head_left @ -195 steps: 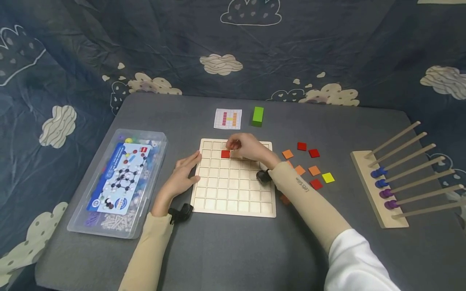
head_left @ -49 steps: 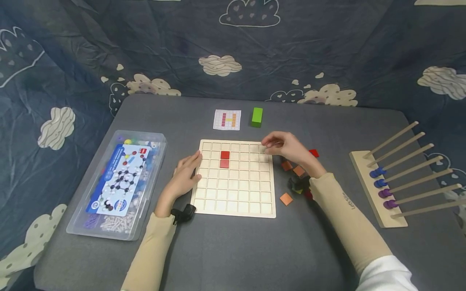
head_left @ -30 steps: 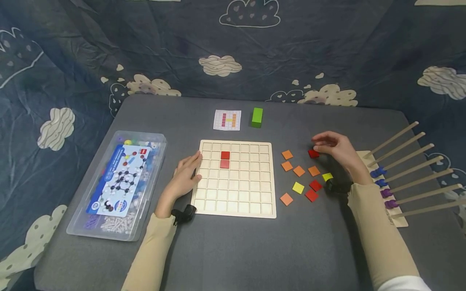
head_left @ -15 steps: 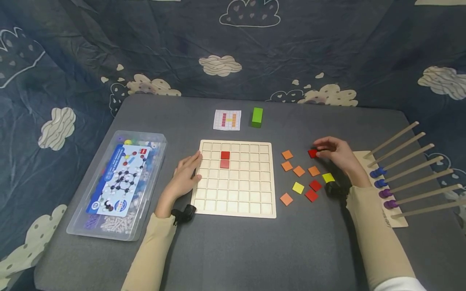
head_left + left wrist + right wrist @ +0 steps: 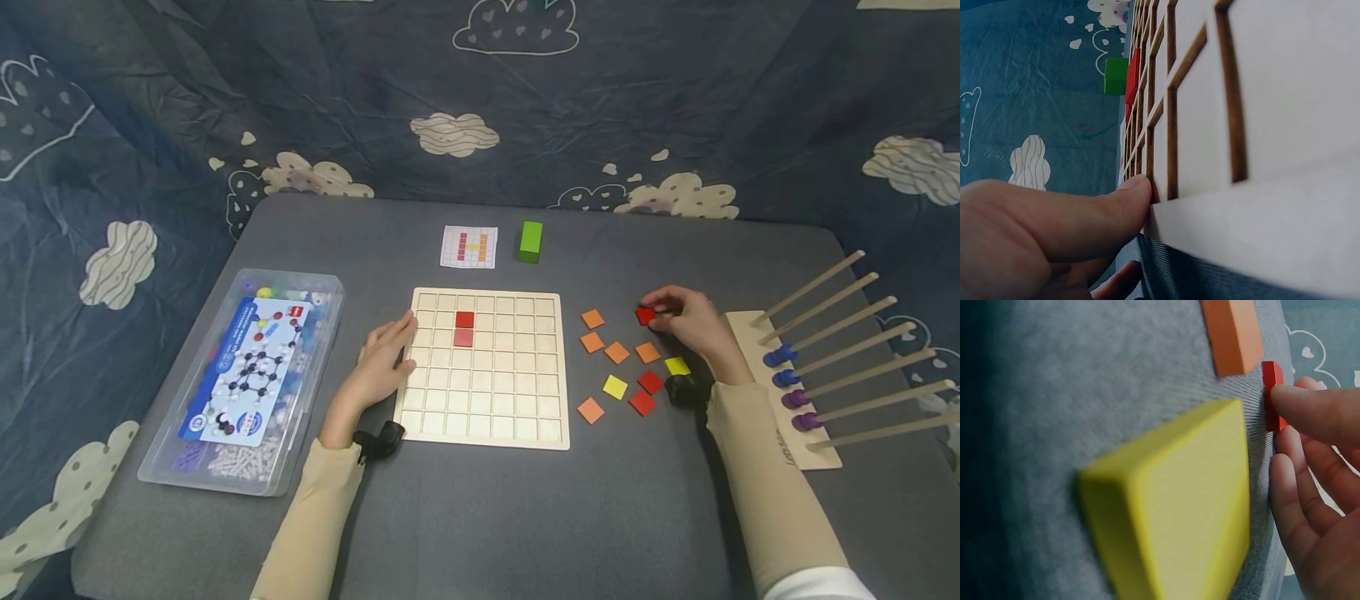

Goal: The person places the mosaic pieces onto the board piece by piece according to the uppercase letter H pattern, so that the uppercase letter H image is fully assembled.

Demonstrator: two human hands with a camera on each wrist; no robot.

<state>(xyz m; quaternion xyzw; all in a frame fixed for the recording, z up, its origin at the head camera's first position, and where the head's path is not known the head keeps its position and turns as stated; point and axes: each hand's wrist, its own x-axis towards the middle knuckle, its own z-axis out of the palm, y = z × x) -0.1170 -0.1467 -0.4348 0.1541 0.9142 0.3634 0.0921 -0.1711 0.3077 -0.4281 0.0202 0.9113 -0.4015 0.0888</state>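
Observation:
My left hand [image 5: 377,362] rests along the left edge of the wooden grid board [image 5: 480,421], fingers extended. In the left wrist view its thumb [image 5: 1129,209] touches the board's rim. Two red tiles [image 5: 463,337] sit one below the other in the board's grid. To the right of the board, my right hand [image 5: 693,323] pinches a loose red tile [image 5: 645,317] at the table surface. The right wrist view has the thumb on that tile [image 5: 1270,412], with the other fingers beside it and a yellow tile [image 5: 1191,506] closer to the camera.
Several orange tiles [image 5: 617,353], more red tiles [image 5: 642,403] and yellow tiles [image 5: 615,387] lie right of the board. Behind it are a pattern card [image 5: 468,247] and a green block [image 5: 530,242]. A plastic kit box [image 5: 243,367] lies left; a peg stand [image 5: 783,392] stands right.
A second red tile has joined the first on the board. My right hand has moved right from the board to the loose red tile, its fingers closing there. The left hand stays put.

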